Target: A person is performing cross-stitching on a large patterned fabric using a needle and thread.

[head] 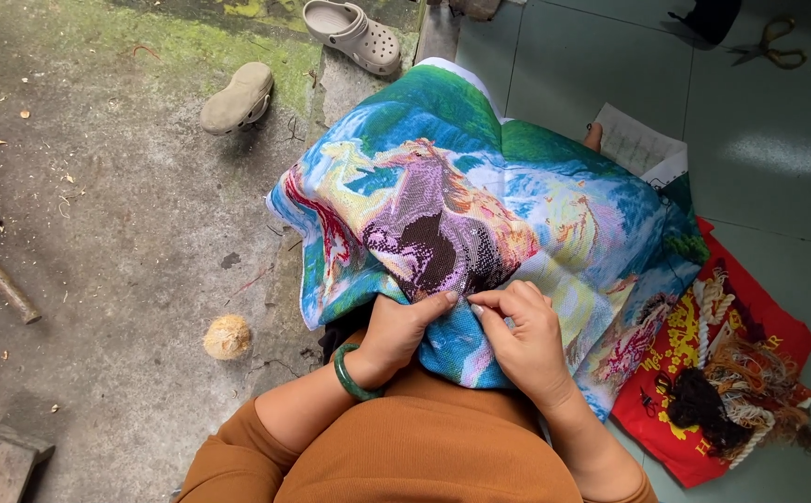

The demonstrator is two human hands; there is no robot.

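The right hand (528,337) pinches the large multicoloured cross-stitch cloth showing horses (480,214) between thumb and forefinger, its grip closed on a small fold at the near edge of the purple-brown horse; whether a needle sits in that pinch cannot be told. The left hand (404,328), with a green bangle (350,374) at the wrist, presses the fabric just beside it, fingertips almost touching the right thumb, fingers curled onto the cloth. The cloth drapes over the person's lap and stretches away from both hands. To the right, on the tiled floor, a red printed plastic bag (675,373) carries a tangle of embroidery threads (736,391). Two pale clogs (354,35) lie on the concrete beyond.
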